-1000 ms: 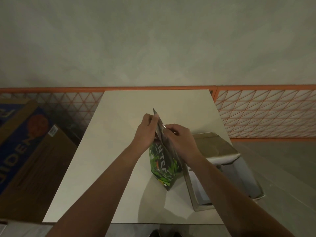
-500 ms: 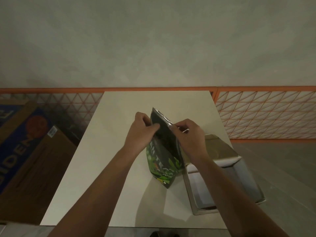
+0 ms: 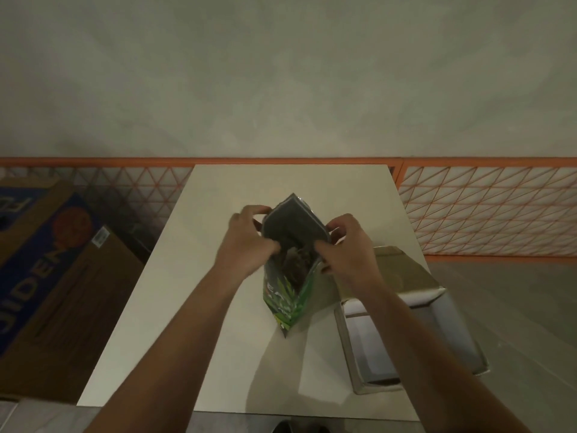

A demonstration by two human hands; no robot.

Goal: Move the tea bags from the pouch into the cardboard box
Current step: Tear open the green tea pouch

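Both hands (image 3: pixel 249 245) (image 3: pixel 346 248) pinch the upright pouch (image 3: pixel 288 295) (mouth spread, facing up).

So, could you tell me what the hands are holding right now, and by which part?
Both grip the green tea pouch by its top opening: the left hand pinches the left rim, the right hand the right rim, spreading the mouth apart.
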